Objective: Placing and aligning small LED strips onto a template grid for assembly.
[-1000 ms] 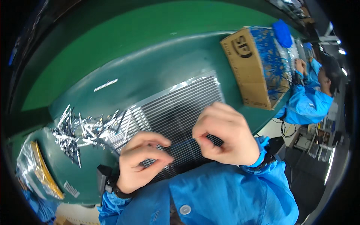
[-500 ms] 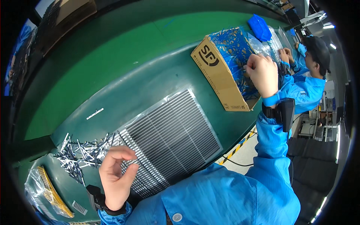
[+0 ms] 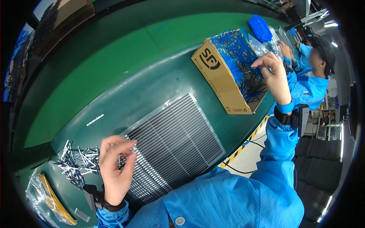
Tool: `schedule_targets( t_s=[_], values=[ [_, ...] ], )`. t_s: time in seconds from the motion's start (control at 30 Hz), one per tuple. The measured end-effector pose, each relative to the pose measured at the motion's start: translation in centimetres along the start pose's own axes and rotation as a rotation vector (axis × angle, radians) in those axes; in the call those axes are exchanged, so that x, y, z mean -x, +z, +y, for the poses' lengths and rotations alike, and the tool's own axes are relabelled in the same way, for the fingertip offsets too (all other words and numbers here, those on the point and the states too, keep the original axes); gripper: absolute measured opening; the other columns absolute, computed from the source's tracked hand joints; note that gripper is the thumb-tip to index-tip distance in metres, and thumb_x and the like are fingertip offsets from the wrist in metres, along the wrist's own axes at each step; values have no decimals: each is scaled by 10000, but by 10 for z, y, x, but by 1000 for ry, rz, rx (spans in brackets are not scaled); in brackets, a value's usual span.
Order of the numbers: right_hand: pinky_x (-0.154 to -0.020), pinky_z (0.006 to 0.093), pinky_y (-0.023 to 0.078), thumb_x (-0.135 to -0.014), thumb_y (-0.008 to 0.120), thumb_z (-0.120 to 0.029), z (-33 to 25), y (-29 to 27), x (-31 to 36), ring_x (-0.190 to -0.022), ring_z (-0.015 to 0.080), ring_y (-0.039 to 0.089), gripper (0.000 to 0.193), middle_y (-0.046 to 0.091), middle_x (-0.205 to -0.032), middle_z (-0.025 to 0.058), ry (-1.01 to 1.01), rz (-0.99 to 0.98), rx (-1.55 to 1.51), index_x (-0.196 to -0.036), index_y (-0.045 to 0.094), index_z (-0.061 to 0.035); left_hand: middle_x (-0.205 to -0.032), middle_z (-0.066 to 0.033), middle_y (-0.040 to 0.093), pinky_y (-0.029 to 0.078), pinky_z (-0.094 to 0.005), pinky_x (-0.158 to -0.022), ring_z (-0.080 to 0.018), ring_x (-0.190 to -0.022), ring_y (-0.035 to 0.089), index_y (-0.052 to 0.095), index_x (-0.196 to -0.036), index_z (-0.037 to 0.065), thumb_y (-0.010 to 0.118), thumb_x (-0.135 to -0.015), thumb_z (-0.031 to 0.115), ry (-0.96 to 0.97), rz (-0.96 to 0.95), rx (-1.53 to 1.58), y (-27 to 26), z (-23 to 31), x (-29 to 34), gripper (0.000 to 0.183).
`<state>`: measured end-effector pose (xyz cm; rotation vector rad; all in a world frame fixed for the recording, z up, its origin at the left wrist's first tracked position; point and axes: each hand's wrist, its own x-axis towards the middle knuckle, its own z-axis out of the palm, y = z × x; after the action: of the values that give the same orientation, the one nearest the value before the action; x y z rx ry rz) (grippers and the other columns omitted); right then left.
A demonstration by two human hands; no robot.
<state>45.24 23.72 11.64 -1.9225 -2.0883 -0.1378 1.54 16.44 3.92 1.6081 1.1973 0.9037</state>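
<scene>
My left hand point(image 3: 116, 167) hovers over the near left edge of a panel with dark slats point(image 3: 176, 133). Its fingers curl, with thumb and forefinger apart; silver pieces show behind the gap. Rows of small silver strips point(image 3: 150, 174) lie along that side of the panel. Over the open side of a cardboard box point(image 3: 224, 85), my right hand point(image 3: 274, 76) is pinched closed. Something thin and small may be at its fingertips, too small to name. Blue shreds point(image 3: 237, 49) fill much of the box.
Loose silver and dark strips point(image 3: 78, 163) are heaped at left, near a bagged yellow piece point(image 3: 53, 197). One white strip point(image 3: 95, 119) lies alone on the green table. A blue bundle point(image 3: 260, 28) sits beyond the box. A co-worker in blue point(image 3: 310, 89) works at right.
My right hand has shifted slightly right, its wrist bending and its fingers pointing left over the box. My left hand has moved a little away from me over the panel's edge.
</scene>
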Motion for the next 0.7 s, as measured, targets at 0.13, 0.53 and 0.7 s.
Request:
schedule_targets(
  t_s=[0.13, 0.53, 0.7],
  values=[
    [-837, 398, 443, -815, 555, 21, -7, -4, -4, -895, 309, 532, 249, 614, -901, 101, 8, -61, -48, -942, 747, -72, -1138, -92, 506, 443, -250, -806, -123, -870, 508, 596, -1118, -12, 600, -750, -184, -6, 36, 68, -1, -6, 0, 406],
    [-795, 392, 420, -755, 575, 107, -75, -21, 23, -879, 309, 524, 311, 616, -904, 85, -109, -245, -44, -949, 752, -61, -1198, -109, 517, 454, -250, -797, -119, -854, 520, 581, -1154, -1, 610, -752, -180, 8, 0, 101, -4, -7, 6, 442],
    [-799, 372, 395, -721, 583, 115, -76, -40, 44, -899, 285, 528, 357, 602, -891, 60, -96, -265, 146, -953, 764, -87, -1198, -112, 521, 454, -250, -800, -120, -857, 523, 583, -1152, 0, 609, -753, -181, 4, -13, 98, -2, -5, 6, 439]
  ],
)
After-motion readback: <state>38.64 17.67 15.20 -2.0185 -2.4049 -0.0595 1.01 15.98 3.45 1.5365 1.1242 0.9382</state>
